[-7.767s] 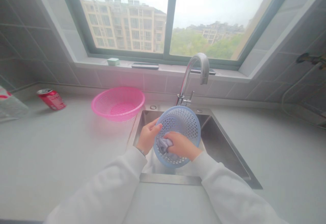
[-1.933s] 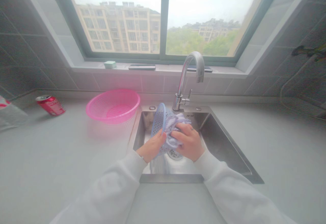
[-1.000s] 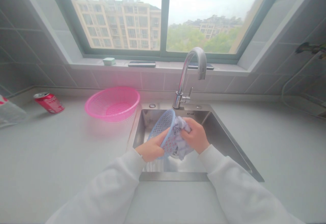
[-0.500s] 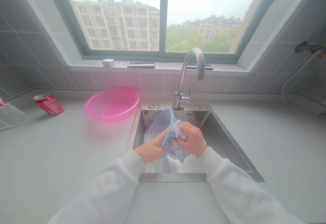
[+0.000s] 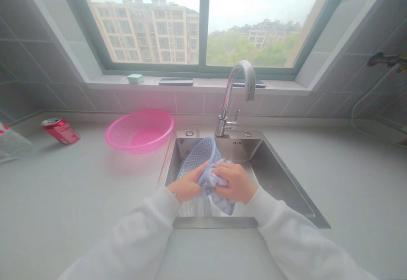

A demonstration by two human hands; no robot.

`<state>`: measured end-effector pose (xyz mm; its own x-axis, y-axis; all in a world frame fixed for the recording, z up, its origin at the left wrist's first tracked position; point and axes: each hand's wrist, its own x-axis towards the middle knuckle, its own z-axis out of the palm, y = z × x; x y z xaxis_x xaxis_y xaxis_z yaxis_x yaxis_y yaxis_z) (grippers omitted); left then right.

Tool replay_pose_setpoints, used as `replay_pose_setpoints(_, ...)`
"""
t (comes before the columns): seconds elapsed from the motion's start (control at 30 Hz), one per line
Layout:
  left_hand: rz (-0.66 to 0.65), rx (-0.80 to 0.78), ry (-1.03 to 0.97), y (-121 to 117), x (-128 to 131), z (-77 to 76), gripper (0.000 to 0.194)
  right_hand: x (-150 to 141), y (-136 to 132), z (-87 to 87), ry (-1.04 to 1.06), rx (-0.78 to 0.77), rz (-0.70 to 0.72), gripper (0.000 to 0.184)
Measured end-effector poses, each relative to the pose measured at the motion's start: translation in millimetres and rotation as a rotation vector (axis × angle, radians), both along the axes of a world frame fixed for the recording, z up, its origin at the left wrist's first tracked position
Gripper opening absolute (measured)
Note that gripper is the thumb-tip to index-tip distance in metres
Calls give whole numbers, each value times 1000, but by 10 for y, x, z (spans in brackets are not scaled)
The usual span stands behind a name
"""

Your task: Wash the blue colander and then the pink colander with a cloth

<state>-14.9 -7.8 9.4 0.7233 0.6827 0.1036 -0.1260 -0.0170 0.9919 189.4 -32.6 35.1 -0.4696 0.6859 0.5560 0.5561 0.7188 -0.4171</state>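
Blue perforated basket (image 5: 196,158), tilted, held over the sink (image 5: 282,182): fingers of the left hand (image 5: 187,185) clamp its rim; those of the right hand (image 5: 239,183) clutch a crumpled pale cloth (image 5: 224,205) against it.

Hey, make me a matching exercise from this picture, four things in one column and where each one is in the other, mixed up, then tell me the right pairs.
Things:
1. blue basket
2. cloth
3. pink basket
4. faucet

Places:
A. on the counter, left of the sink
B. at the back edge of the sink
C. gripped by the left hand
D. bunched in the right hand

Right pairs: 1-C, 2-D, 3-A, 4-B.
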Motion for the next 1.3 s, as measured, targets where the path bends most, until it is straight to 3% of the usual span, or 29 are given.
replay_pose_setpoints(0.07, -63, -30, -1, -12, 5, 31, 108, 99, 84, 20, 171, -191, -59, 13)
replay_pose_setpoints(0.17, -155, -114, -97, -39, 42, 56, 107, 307, 241, 86, 604, -527, -216, 17)
replay_pose_setpoints(0.23, -150, -164, -173, -49, 70, 51, 109, 397, 290, 138, 836, -718, -210, 22)
replay_pose_setpoints(0.3, -115, -189, -208, -55, 89, 49, 112, 409, 270, 184, 887, -888, -111, 25)
replay_pose_setpoints(0.4, -94, -144, -170, -68, 86, 76, 112, 319, 169, 220, 704, -1018, 26, 28)
replay_pose_setpoints(0.53, -104, -13, -40, -83, 53, 95, 111, 224, 111, 187, 580, -848, -99, 30)
replay_pose_setpoints(0.7, -155, -95, -94, -81, 73, 41, 117, 271, 215, 14, 621, -480, -304, 23)
replay_pose_setpoints(0.8, -143, -112, -157, -76, 112, 37, 118, 244, 243, -74, 531, -187, -429, 18)
replay_pose_setpoints(0.87, -110, -120, -179, -73, 131, 38, 118, 187, 228, -98, 413, -70, -479, 18)
replay_pose_setpoints(1.13, -30, -195, -256, -50, 120, -1, 116, 28, 166, -140, 44, 193, -424, 40)
replay_pose_setpoints(1.23, 2, -225, -236, -41, 113, -16, 115, 28, 158, -147, 38, 237, -420, 32)
replay_pose_setpoints(1.3, 46, -243, -222, -40, 114, -26, 113, 11, 122, -143, 14, 274, -336, 26)
